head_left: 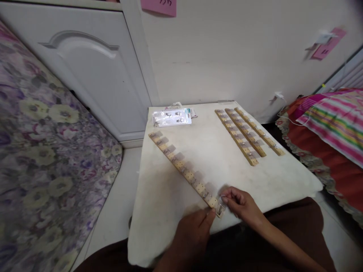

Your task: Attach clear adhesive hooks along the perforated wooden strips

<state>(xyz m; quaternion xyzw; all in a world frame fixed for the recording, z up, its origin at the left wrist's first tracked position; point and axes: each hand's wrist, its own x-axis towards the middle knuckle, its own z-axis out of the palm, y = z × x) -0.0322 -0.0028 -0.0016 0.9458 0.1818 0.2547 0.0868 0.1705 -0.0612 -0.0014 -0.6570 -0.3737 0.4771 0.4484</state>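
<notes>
A long wooden strip (181, 167) with small clear hooks along it lies slanted across the white table (215, 151). My left hand (190, 236) rests at the strip's near end, fingertips pressed against it. My right hand (241, 204) pinches a small clear hook (220, 209) at that same end, fingers closed on it.
Three more wooden strips (248, 132) lie side by side at the far right of the table. A clear blister pack (171, 117) of hooks sits at the far edge. A flowered mattress (42, 151) leans at the left, striped bedding (334, 121) at the right, a white cabinet door (93, 64) behind.
</notes>
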